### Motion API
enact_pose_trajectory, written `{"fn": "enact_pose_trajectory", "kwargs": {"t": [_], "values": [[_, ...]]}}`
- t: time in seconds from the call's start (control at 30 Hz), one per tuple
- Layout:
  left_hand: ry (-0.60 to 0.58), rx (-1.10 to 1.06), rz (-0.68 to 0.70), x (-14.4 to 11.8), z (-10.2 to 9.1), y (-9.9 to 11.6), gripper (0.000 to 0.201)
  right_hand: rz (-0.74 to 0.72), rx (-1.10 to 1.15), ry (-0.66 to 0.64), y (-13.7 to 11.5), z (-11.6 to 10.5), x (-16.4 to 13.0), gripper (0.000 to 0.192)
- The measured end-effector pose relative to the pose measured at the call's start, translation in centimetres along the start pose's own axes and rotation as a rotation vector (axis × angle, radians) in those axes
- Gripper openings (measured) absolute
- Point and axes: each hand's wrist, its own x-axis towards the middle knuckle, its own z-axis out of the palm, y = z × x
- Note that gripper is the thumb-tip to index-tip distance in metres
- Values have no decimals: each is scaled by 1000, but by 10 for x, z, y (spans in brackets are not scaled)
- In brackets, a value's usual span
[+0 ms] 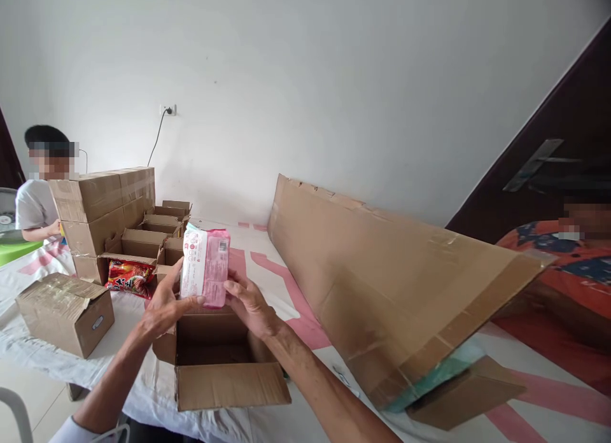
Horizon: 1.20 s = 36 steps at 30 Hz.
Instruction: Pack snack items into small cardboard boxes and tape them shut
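Far left, I see another person [35, 195] in a grey shirt beside a stack of closed cardboard boxes [102, 204]. Nearer, at the left edge of the table [525, 382], sits a small taped carton [67, 312]. Just right of the stack are several open cartons [155, 233], and one of them shows a red snack packet [130, 277] lying inside.

My left hand [165, 306] grips the lower left edge of a pink and white packet [206, 267], thumb across its front. My right hand [251, 306] holds the packet's lower right corner, fingers curled behind it. Both hands are closed on the packet, which stands upright, raised just above the open box [217, 354] at the near edge of the table. That box has its flaps folded out, the near flap hanging toward me, and its inside looks dark; I cannot tell what it holds.

Right of my hands, a long flattened cardboard sheet [391, 284] leans across the table, running from the far middle to the near right. At the far right, a person in an orange patterned shirt [568, 265] is partly in view.
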Motion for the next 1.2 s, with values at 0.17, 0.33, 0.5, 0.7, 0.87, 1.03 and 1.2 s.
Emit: {"fn": "enact_pose_trajectory", "kwargs": {"t": [0.17,0.33,0.5,0.7,0.87,1.03,1.2], "values": [[102,38,-114,16,-39,6,104,-32,-65,54,-7,-16,22,59],[76,-155,-54,22,-34,-10,92,-49,87,105,13,-9,37,51],[99,-121,-86,37,-44,-21,77,-14,-26,41,15,-19,59,48],[33,-195,-100,59,-60,-26,71,18,-81,-37,14,-38,81,48],[63,-259,-113,62,-54,-36,76,27,-59,-72,19,-46,85,45],[51,-294,-116,64,-51,-39,69,18,-25,-57,26,-55,87,45],[90,-322,-143,67,-51,-39,61,23,-10,-44,31,-60,93,43]]}}
